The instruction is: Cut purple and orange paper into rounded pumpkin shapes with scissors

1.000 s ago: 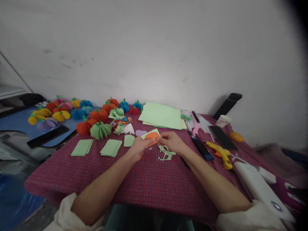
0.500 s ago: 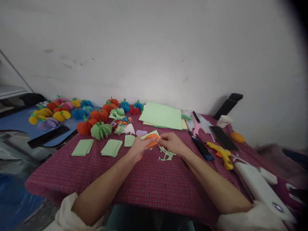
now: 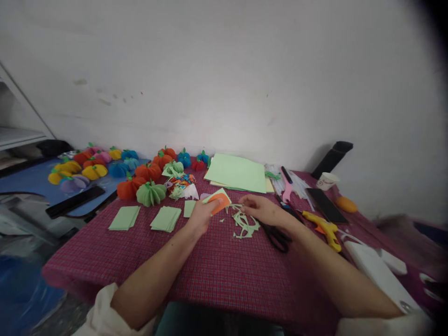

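Note:
My left hand [image 3: 201, 217] is closed on an orange paper piece [image 3: 220, 206] that lies over light green paper [image 3: 217, 192], its thumb pressing on top. To its right, my right hand [image 3: 262, 209] hovers with curled fingers apart, and nothing shows between them. Beneath its fingertips lie thin green paper scraps [image 3: 245, 227]. Black-handled scissors [image 3: 278, 239] rest on the table by the right wrist, their blades partly hidden by the hand. Stacks of cut green paper [image 3: 165, 219] sit left of my left hand.
Colourful paper pumpkins [image 3: 151, 193] stand at the back left, with more on a blue table [image 3: 112, 184]. Large green sheets [image 3: 238, 172] lie near the wall. A yellow glue gun [image 3: 324, 226], black phone [image 3: 327, 205], paper cup [image 3: 327, 181] and white device [image 3: 378, 270] are on the right.
My right hand has left the paper and moved right, towards the scissors, whose handles now show. My left hand still holds the orange and green paper. The view has shifted slightly.

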A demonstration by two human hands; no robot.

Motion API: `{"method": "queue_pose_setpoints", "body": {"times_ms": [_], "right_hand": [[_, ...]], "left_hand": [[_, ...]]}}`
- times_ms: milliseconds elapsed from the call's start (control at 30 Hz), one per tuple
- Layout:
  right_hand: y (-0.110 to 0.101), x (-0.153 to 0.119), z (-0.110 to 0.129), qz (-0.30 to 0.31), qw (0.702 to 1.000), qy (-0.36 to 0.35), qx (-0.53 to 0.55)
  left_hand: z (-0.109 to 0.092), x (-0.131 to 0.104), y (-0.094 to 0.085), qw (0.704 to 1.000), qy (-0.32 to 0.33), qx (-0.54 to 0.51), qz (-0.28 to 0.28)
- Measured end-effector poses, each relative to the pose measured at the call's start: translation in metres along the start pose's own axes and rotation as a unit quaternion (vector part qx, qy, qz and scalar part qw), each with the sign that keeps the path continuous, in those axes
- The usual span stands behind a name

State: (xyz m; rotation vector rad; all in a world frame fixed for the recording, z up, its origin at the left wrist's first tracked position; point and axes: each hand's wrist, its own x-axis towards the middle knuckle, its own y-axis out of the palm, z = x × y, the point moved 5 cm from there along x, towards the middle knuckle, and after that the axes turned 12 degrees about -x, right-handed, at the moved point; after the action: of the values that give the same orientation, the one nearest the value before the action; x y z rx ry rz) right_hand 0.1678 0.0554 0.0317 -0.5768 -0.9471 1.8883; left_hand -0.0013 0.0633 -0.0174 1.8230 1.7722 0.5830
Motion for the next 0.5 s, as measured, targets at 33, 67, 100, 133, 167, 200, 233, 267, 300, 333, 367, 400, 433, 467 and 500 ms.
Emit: {"method": "queue_pose_setpoints", "body": {"times_ms": [33, 67, 100, 133, 167, 200, 233, 267, 300, 333, 367, 400, 433, 467, 500], "right_hand": [[-0.007, -0.008, -0.005, -0.010, 0.998, 0.001, -0.065], [-0.012, -0.017, -0.012, -0.014, 0.992, 0.005, -0.129], [-0.014, -0.028, -0.019, -0.012, 0.983, 0.019, -0.181], [-0.014, -0.039, -0.027, -0.003, 0.976, 0.034, -0.214], [-0.012, -0.049, -0.036, 0.010, 0.969, 0.053, -0.240], [-0.008, -0.059, -0.043, 0.015, 0.963, 0.070, -0.260], [-0.004, -0.067, -0.050, 0.012, 0.959, 0.081, -0.273], [-0.001, -0.073, -0.055, 0.002, 0.956, 0.085, -0.281], [0.003, -0.078, -0.059, -0.011, 0.953, 0.092, -0.287], [0.005, -0.080, -0.063, -0.030, 0.951, 0.100, -0.292], [0.007, -0.081, -0.066, -0.043, 0.948, 0.105, -0.297], [0.009, -0.081, -0.069, -0.049, 0.946, 0.110, -0.302], [0.010, -0.080, -0.071, -0.049, 0.944, 0.116, -0.307], [0.010, -0.079, -0.072, -0.042, 0.942, 0.121, -0.310], [0.010, -0.077, -0.074, -0.033, 0.941, 0.126, -0.313]], "left_hand": [[-0.002, 0.000, -0.001, 1.000, 0.002, -0.009, -0.008], [-0.003, 0.000, -0.001, 1.000, 0.006, -0.015, -0.015], [-0.005, 0.000, -0.001, 1.000, 0.011, -0.018, -0.021], [-0.006, 0.000, -0.001, 0.999, 0.016, -0.020, -0.022], [-0.007, 0.000, 0.000, 0.999, 0.018, -0.021, -0.021], [-0.007, 0.000, 0.000, 0.999, 0.020, -0.023, -0.018], [-0.007, 0.000, 0.000, 0.999, 0.021, -0.025, -0.015], [-0.007, 0.000, 0.000, 0.999, 0.022, -0.028, -0.013], [-0.007, 0.000, 0.000, 0.999, 0.021, -0.032, -0.012], [-0.007, 0.000, -0.001, 0.999, 0.021, -0.035, -0.012], [-0.008, 0.000, -0.001, 0.999, 0.022, -0.038, -0.011], [-0.008, -0.001, -0.001, 0.999, 0.023, -0.041, -0.008], [-0.008, -0.001, 0.000, 0.999, 0.023, -0.043, -0.003], [-0.009, -0.001, 0.000, 0.999, 0.023, -0.046, 0.000], [-0.010, -0.002, 0.001, 0.999, 0.024, -0.049, 0.002]]}}
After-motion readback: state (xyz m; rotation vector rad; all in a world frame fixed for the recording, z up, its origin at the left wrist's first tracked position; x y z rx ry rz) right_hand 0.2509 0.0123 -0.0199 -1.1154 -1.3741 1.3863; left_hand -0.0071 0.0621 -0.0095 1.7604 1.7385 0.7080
